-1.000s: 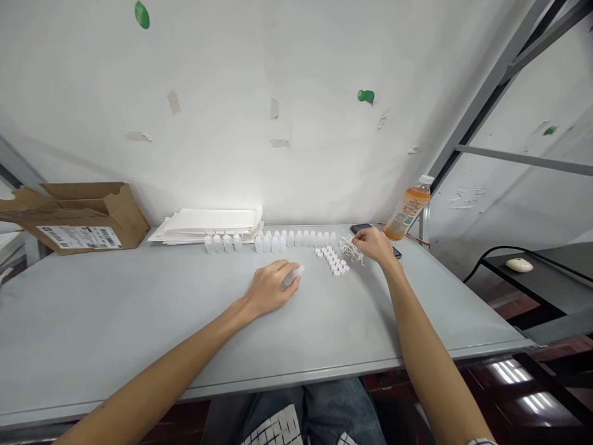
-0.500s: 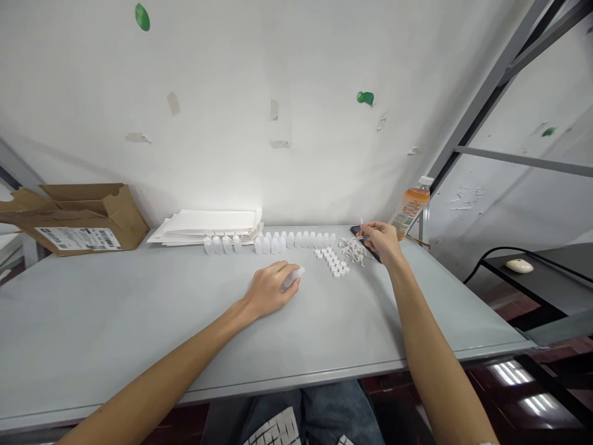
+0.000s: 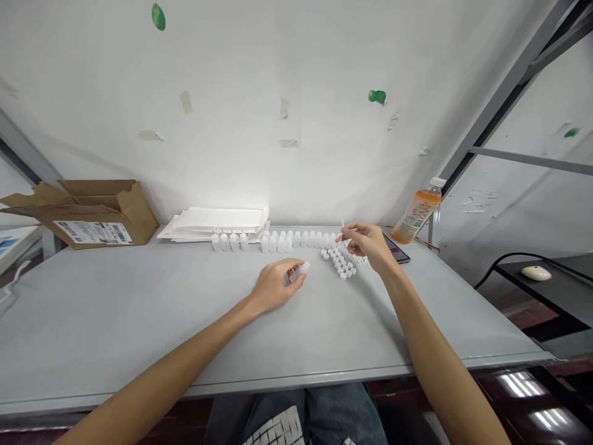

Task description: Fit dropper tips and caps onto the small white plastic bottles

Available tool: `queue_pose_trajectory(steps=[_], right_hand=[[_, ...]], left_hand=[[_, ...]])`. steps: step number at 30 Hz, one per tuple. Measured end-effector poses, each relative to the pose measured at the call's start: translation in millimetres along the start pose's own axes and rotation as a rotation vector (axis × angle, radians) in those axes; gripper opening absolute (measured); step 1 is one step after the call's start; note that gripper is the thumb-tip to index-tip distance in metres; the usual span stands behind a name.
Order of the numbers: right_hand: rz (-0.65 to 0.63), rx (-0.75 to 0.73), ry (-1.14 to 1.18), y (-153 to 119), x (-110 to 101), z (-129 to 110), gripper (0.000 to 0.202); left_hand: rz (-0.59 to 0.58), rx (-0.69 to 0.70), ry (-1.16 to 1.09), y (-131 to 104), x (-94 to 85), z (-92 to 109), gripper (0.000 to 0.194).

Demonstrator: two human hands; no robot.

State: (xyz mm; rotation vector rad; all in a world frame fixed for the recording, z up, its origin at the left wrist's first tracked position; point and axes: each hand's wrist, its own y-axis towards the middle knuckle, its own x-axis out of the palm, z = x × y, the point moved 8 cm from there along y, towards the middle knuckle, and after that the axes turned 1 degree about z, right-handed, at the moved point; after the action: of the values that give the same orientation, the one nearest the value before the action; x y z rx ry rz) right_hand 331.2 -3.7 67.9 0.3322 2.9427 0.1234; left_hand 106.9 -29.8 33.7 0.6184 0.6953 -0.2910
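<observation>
Right hand (image 3: 365,245) risen from pile, now pinching small white plastic nozzle piece (image 3: 343,228) above white caps (image 3: 338,262). Left hand (image 3: 277,285) closed around small white plastic bottle (image 3: 299,271), resting on grey surface (image 3: 139,309) as before.

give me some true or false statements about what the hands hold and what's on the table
1. The left hand holds a small white bottle lying on its side. True.
2. The right hand rests flat on the cardboard box. False: it is raised above the loose white caps, pinching a thin white piece; the box sits far left.
3. A row of small white bottles stands in front of the wall. True.
4. The orange drink bottle lies tipped over at the table's middle. False: it stands at the far right edge, leaning.
5. A stack of white paper lies behind the row's left end. True.
</observation>
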Motion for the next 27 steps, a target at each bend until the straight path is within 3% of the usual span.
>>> queue_pose_trajectory(steps=[4,8,15,27], right_hand=[[-0.202,-0.031,0.054,-17.3,43.6,-9.2,0.037],[-0.297,-0.059,0.088,-28.2,64.7,-11.7,0.035],[-0.381,-0.059,0.122,-36.1,77.9,-11.5,0.033],[-0.384,-0.040,0.182,-38.8,81.7,-12.1,0.031]], left_hand=[[0.024,-0.088,-0.089,3.3,-2.6,-8.6,0.030],[0.030,-0.101,-0.153,4.5,-3.4,-9.5,0.030],[0.022,-0.105,-0.155,3.6,-1.6,-9.6,0.033],[0.025,-0.127,-0.162,4.2,-3.8,-11.6,0.035]])
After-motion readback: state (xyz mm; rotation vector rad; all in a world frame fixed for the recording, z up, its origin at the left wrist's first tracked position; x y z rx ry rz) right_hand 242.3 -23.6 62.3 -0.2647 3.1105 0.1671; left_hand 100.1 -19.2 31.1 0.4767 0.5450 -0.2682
